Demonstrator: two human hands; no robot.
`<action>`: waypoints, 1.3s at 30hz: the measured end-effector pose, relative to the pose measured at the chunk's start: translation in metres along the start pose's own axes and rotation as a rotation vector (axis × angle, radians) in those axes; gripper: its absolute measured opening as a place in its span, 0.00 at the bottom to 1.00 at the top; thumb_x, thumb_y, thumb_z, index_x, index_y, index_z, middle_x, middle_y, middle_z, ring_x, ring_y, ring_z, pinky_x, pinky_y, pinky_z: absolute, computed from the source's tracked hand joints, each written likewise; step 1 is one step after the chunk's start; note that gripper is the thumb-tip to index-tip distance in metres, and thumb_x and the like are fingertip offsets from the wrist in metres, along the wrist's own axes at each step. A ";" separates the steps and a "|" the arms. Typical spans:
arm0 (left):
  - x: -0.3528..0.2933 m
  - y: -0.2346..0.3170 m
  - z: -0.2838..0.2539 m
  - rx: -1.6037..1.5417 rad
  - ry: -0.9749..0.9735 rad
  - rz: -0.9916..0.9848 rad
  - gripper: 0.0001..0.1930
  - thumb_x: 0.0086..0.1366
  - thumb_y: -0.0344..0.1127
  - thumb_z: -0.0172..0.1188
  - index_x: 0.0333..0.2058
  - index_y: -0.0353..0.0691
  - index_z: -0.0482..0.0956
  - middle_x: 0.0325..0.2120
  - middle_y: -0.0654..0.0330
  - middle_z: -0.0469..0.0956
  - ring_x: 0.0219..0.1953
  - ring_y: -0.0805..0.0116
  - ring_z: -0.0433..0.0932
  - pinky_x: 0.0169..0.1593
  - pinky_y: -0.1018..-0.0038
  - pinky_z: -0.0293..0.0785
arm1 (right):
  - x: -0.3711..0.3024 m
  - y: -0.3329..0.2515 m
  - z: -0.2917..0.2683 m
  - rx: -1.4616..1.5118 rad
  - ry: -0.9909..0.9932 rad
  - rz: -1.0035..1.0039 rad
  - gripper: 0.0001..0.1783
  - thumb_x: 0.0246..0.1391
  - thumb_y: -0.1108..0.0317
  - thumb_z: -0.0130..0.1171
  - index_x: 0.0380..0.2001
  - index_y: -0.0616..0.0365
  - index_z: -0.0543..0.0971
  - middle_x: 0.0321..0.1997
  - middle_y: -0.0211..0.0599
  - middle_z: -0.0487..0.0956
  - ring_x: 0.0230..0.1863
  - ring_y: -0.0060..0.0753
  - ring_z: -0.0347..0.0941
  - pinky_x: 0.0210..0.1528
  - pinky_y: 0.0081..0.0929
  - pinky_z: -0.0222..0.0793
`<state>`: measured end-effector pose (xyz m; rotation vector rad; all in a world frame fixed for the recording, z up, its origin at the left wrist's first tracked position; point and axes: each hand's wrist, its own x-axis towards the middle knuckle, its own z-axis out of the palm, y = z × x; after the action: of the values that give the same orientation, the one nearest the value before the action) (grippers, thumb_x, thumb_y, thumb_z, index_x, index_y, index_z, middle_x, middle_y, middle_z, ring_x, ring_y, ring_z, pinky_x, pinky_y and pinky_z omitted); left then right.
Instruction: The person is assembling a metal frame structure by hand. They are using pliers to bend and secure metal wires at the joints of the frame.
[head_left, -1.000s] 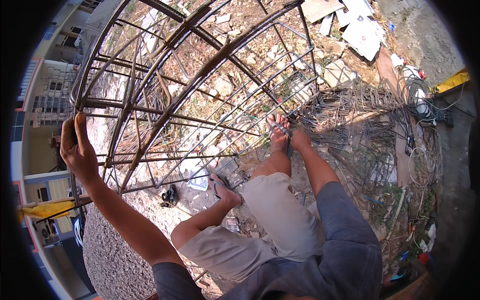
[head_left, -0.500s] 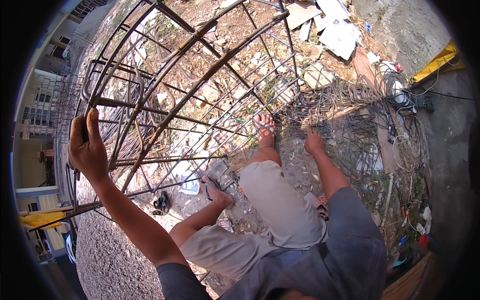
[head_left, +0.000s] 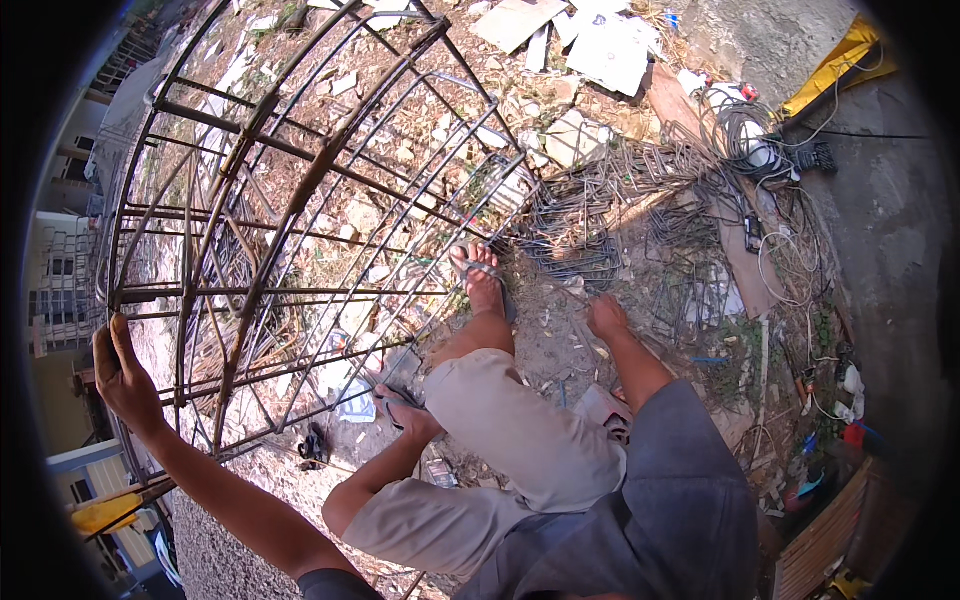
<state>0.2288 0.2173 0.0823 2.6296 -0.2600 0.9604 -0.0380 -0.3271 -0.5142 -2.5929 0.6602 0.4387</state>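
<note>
The left hand [head_left: 125, 375] has its fingers clamped on the near rim bar of the big rusty round rebar cage [head_left: 300, 200] lying on the rubble, while the right hand [head_left: 607, 318] hangs open-fingered, well apart, nearer the loose bent-wire pile [head_left: 590, 235].

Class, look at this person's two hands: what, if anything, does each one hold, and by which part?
The left hand grips the rebar cage by an outer bar at its near end. The right hand reaches toward the ground and holds nothing.
</note>
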 end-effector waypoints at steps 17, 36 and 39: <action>-0.007 0.008 0.000 -0.001 -0.003 0.017 0.16 0.77 0.44 0.58 0.45 0.34 0.83 0.37 0.62 0.84 0.40 0.73 0.77 0.49 0.74 0.72 | 0.016 -0.020 -0.046 0.019 0.132 0.001 0.16 0.58 0.67 0.54 0.47 0.53 0.84 0.54 0.51 0.78 0.58 0.57 0.74 0.58 0.51 0.74; -0.007 0.020 0.006 -0.017 0.006 0.005 0.14 0.77 0.41 0.59 0.42 0.33 0.83 0.35 0.65 0.83 0.39 0.77 0.75 0.47 0.76 0.73 | 0.037 -0.022 0.015 -0.210 -0.089 -0.205 0.13 0.55 0.66 0.61 0.44 0.54 0.84 0.55 0.50 0.77 0.60 0.54 0.72 0.60 0.50 0.71; -0.011 0.030 -0.002 0.055 -0.006 0.002 0.14 0.76 0.41 0.60 0.42 0.33 0.83 0.34 0.64 0.83 0.37 0.78 0.75 0.45 0.77 0.72 | 0.035 -0.013 0.004 -0.259 -0.057 -0.199 0.13 0.57 0.64 0.63 0.44 0.53 0.84 0.51 0.47 0.79 0.57 0.53 0.74 0.59 0.48 0.72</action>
<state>0.2105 0.1908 0.0838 2.6826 -0.2405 0.9743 -0.0028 -0.3277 -0.5272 -2.8412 0.3396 0.5637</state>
